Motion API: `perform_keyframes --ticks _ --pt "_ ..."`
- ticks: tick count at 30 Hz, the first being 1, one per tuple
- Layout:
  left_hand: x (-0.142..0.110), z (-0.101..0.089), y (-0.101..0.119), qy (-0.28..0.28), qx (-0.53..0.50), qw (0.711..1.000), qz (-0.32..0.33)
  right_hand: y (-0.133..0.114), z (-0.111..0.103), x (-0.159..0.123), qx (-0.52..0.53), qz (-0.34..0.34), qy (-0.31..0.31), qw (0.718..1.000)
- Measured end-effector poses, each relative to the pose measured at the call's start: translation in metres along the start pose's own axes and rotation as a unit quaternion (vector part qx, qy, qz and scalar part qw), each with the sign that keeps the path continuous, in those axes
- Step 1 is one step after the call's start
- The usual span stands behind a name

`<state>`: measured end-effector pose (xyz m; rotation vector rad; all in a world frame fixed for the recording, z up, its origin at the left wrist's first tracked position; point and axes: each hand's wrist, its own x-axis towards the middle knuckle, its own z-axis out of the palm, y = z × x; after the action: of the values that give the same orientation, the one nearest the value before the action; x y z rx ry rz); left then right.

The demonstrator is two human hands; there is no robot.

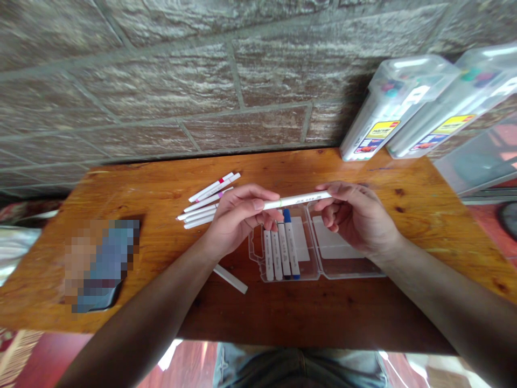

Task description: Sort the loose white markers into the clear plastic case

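Observation:
A white marker with a thin green ring is held nearly level above the table. My left hand pinches its left end, and the fingers of my right hand close on its right end. Beneath them lies an open clear plastic case. In the case's left half several markers stand side by side, one with a blue cap. More white markers lie in a loose pile beyond my left hand, partly hidden by it. Below my left wrist rests a single white marker.
Two clear marker boxes stand at the table's back right, against the stone-block wall. A dark, phone-like object, partly blurred out, lies on the left of the wooden table. The table's front edge is near my lap.

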<state>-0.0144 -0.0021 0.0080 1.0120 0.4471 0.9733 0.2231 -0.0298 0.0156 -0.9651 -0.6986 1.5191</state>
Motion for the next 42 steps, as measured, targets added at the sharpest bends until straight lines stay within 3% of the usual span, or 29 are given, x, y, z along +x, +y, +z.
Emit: perform_keyframes --ticks 33,42 --pt "-0.0005 0.002 0.0013 -0.005 -0.005 1.0 0.004 0.0012 -0.0002 0.001 -0.004 -0.001 -0.006 1.0" --pt "0.0007 0.0069 0.0068 0.025 0.004 1.0 -0.014 0.001 -0.0008 -0.0011 -0.01 -0.008 -0.006 1.0"
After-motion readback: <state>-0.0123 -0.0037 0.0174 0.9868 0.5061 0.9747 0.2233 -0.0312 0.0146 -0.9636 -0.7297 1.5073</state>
